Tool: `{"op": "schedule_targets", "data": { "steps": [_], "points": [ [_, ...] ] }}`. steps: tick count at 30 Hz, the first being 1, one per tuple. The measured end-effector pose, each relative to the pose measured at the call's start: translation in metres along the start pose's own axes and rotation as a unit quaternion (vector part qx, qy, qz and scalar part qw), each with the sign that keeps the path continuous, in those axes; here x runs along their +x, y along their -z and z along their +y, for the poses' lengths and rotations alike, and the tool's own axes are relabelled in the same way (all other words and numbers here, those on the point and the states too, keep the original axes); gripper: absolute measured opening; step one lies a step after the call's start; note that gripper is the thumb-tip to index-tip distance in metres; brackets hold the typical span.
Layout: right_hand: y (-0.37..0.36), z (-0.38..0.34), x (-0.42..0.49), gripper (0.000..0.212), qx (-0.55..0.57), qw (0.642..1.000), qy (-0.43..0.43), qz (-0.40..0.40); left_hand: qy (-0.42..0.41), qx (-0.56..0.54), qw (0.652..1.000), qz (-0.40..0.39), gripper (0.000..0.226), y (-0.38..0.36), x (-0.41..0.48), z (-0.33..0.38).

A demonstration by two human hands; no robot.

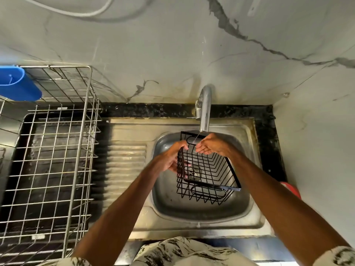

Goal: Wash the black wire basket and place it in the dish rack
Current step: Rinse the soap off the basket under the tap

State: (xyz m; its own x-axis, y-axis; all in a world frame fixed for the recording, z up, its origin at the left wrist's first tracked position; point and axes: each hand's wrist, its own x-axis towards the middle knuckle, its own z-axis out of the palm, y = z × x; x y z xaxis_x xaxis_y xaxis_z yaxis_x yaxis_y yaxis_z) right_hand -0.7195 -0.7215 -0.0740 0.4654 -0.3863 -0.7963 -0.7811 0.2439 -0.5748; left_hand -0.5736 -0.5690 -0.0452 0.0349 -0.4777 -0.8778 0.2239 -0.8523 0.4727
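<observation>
Basket: the black wire basket [208, 169] is held tilted above the sink [169, 206] bowl, its far rim just under the tap [204, 110] — well apart from the dish rack [57, 150] on the left.
Left hand: the left hand [171, 160] grips the basket's left wall, fingers curled over the rim; the fingertips behind the wires are hard to make out.
Right hand: the right hand [209, 146] sits at the far rim, palm up, fingers together and lightly cupped, relaxed; whether it touches the wire cannot be told.
Water: a thin stream [196, 140] falls from the tap between the two hands, faint and blurred.
Hidden: the drain [196, 172] shows only through the basket's mesh; a red object [291, 189] at the right is mostly covered by the right forearm [269, 189]; a blue cup [18, 86] hung at the rack's far corner is cut off by the left edge, as is the rack itself.
Around: a ribbed draining board [124, 166] lies between rack and bowl; a black tray [26, 121] sits under the rack; a pale hose [86, 13] loops across the marbled wall [172, 54] above.
Count: one basket, two hands, one tap, one sink bowl, one rack, one blue cup, one red object.
</observation>
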Motion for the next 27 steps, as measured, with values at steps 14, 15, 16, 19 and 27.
{"op": "schedule_targets", "data": {
  "steps": [14,15,16,19,27],
  "points": [
    [-0.017,-0.011,0.004,0.032,0.079,0.995,0.052,-0.036,-0.022,0.034,0.999,0.014,0.06,0.0,-0.009,0.009],
    [-0.016,-0.006,0.005,0.03,0.064,0.996,0.048,-0.026,-0.03,0.035,0.999,0.016,0.057,0.003,-0.007,0.01],
    [-0.016,-0.001,0.007,0.028,0.058,0.997,0.042,-0.013,-0.032,0.032,0.999,0.02,0.056,0.004,-0.008,0.012],
    [-0.012,0.004,0.016,0.022,-0.026,0.996,0.001,0.08,-0.024,0.038,0.998,0.044,0.069,0.002,-0.008,0.016],
    [-0.017,-0.019,0.012,0.017,-0.068,0.996,0.023,0.045,-0.033,0.047,0.996,0.062,0.031,0.006,0.001,0.007]
  ]
}}
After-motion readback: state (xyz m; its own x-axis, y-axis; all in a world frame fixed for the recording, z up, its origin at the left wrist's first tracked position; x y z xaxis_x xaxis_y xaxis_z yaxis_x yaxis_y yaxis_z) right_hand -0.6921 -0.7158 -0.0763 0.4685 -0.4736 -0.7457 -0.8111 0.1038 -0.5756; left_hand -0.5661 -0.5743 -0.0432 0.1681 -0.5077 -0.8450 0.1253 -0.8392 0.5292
